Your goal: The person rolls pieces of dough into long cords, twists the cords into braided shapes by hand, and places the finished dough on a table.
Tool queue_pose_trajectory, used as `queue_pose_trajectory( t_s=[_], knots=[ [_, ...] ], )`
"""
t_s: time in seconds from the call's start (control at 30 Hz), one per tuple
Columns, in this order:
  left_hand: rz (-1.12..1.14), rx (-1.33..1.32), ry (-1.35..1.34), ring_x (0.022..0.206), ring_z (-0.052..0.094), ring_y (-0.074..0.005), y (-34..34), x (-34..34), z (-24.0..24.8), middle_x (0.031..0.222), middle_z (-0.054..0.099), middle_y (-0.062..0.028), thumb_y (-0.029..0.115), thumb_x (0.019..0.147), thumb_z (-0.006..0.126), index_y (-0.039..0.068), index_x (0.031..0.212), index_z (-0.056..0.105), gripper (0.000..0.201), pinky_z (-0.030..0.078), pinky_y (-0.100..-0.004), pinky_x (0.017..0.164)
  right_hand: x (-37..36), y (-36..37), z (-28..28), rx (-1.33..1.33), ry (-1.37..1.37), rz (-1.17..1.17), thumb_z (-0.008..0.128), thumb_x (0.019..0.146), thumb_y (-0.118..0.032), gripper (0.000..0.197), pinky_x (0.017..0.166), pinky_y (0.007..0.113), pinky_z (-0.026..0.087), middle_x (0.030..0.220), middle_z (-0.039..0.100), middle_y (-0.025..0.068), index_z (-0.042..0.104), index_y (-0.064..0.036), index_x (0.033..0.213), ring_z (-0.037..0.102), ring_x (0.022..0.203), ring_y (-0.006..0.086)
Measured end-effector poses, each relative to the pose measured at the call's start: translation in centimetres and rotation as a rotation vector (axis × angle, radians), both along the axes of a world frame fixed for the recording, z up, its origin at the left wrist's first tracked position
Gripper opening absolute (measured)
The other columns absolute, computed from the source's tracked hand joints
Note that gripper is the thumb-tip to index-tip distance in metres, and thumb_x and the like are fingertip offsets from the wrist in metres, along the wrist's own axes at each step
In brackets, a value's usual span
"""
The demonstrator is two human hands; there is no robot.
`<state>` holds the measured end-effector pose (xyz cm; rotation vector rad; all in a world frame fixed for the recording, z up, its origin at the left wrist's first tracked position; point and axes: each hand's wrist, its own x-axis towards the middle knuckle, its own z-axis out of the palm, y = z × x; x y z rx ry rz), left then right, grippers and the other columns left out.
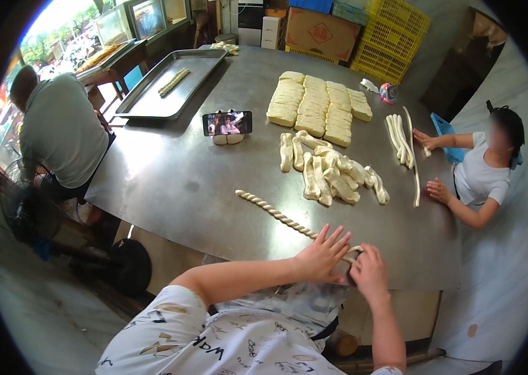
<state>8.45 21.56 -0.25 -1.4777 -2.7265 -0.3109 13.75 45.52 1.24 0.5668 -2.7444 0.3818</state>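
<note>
A long twisted dough rope (274, 213) lies slantwise on the metal table (201, 175), its far end free on the left. My left hand (321, 256) is open, fingers spread and lying flat over the rope's near part. Close beside it, my right hand (371, 271) is curled with its fingertips closed on the looped end of the dough rope (355, 249). Part of that end is hidden beneath my hands. Just beyond them is a loose heap of cut dough strips (333, 175). Thick scored dough slabs (311, 106) sit side by side behind the heap.
A phone (227, 123) stands propped on the table. Far left, a metal tray (173, 84) holds one twisted dough piece. On the right, a co-worker's hands (440, 191) are near a thin dough strand (412, 156) and several dough ropes (399, 140). Another person (64, 131) is at left.
</note>
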Motion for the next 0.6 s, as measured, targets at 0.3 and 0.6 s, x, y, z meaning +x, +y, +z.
queue_pose_trajectory(
  t_s=[0.3,0.6],
  knots=[
    [-0.068,0.044,-0.037,0.170,0.018,-0.0388,1.3,-1.3,-0.6,0.180,0.029,-0.0211,0.079,0.101,0.050,0.000,0.168,0.043,0.103,0.013,-0.0621,0.136,0.0,0.3,-1.2,0.018,0.052,-0.049,0.071,0.099,-0.019,0.020,0.096,0.054,0.052,0.122,0.066,0.0179,0.069,-0.0031,0.111,0.062,0.126,0.0384],
    [-0.080,0.080,0.005,0.169,0.021,-0.0393,3.0,-3.9,-2.2,0.178,0.035,-0.0217,0.083,0.100,0.046,-0.002,0.166,0.045,0.107,0.016,-0.0603,0.136,-1.0,0.0,-1.3,0.015,0.089,-0.035,0.070,0.099,-0.017,0.015,0.094,0.054,0.054,0.125,0.065,0.0164,0.069,-0.0065,0.110,0.063,0.121,0.0393]
  ],
)
